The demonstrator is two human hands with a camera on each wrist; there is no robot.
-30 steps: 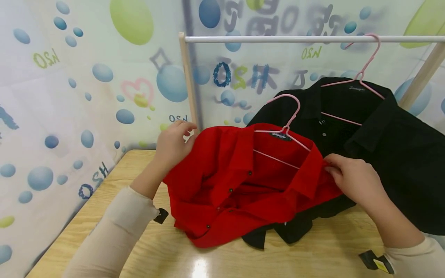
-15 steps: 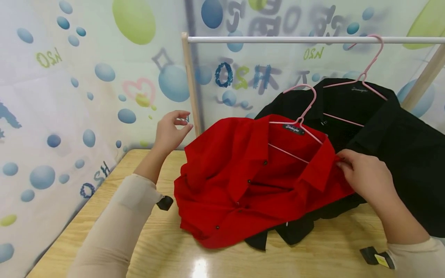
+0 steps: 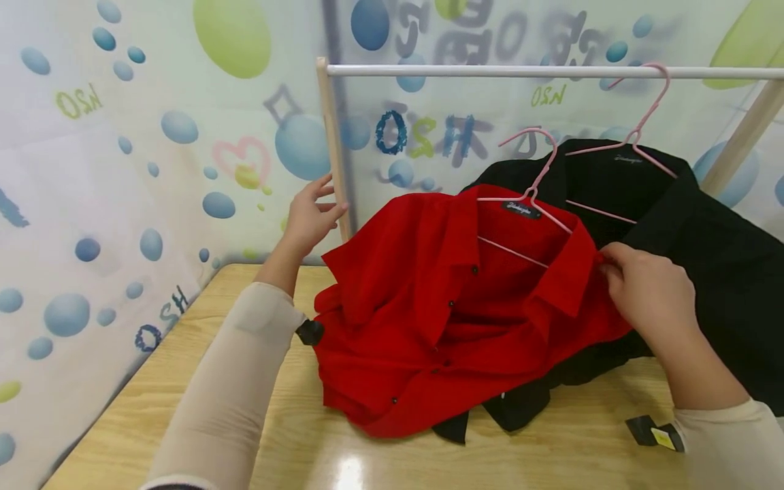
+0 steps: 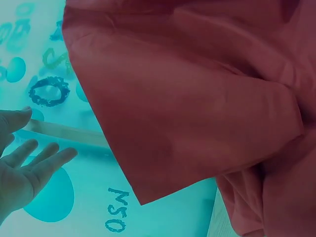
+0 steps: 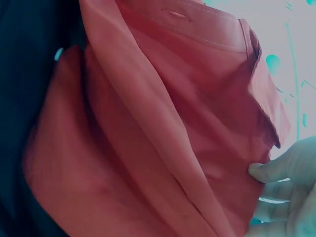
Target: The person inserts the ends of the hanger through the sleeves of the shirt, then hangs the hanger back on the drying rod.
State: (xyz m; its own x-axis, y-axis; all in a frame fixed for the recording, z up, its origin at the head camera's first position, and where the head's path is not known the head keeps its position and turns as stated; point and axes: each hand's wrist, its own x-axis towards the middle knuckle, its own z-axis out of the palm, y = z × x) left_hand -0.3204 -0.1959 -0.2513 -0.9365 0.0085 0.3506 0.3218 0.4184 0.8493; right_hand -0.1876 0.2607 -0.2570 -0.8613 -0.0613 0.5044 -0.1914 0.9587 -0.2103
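A red collared shirt (image 3: pixel 398 286) is on a pink hanger (image 3: pixel 544 174), its lower part bunched at the wooden table (image 3: pixel 294 422). My right hand (image 3: pixel 654 289) pinches the shirt's right shoulder, thumb in front of the cloth in the right wrist view. The hanger's hook stands free, below the rack's white bar (image 3: pixel 429 71). My left hand (image 3: pixel 311 216) is beside the rack's left wooden post (image 3: pixel 333 129), fingers spread and fairly straight. In the left wrist view the red sleeve (image 4: pixel 163 133) hangs apart from that hand.
Behind the red shirt, a black shirt (image 3: pixel 729 286) hangs from the bar on another pink hanger (image 3: pixel 655 102). Its lower part reaches down to the table. A patterned cloth backdrop (image 3: pixel 153 102) rises behind the rack and along the left side.
My left hand has come off the red shirt's sleeve and moved up to the post. With my right hand on it, the shirt and its hanger have risen and shifted right.
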